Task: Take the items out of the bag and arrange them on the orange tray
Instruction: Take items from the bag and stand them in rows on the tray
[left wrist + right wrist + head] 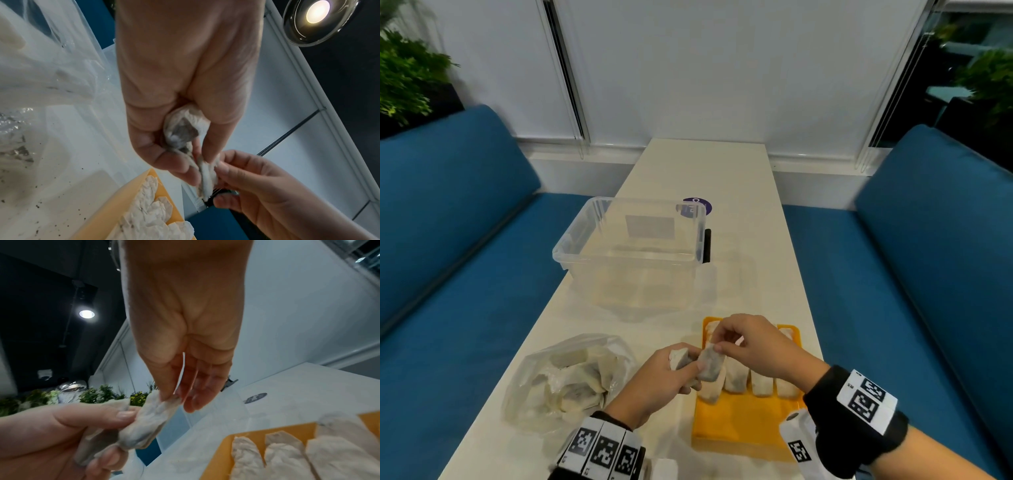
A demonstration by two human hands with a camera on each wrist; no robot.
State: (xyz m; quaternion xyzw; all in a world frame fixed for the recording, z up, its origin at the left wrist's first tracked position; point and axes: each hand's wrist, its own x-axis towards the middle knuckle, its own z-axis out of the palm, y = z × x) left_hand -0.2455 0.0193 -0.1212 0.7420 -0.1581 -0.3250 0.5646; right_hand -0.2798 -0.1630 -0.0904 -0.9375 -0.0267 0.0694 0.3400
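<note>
While both hands meet just above the near-left corner of the orange tray (739, 421), they share a hold on small white paper sachets with dark contents showing through. The left hand (654, 380) curls its fingers and thumb around a crumpled sachet (681, 358), and its thumb also presses the lower part of a second sachet (710, 366). The right hand (753, 342) pinches the top edge of that second sachet between thumb and forefinger, its other fingers hanging loosely extended. On the tray a row of similar sachets (762, 382) lies side by side along the far half, lengthwise and touching one another; the near half of the tray is bare orange. The tray sits on a long pale table (705, 171). To the left of the tray, near the left hand, lies a clear plastic bag (568, 373), crumpled and open, with more sachets inside. Beyond the bag and tray stands a clear plastic bin (630, 253) with a dark latch on its right side, and a round purple sticker (697, 205) shows behind it. Blue sofa cushions (448, 240) flank the table.
</note>
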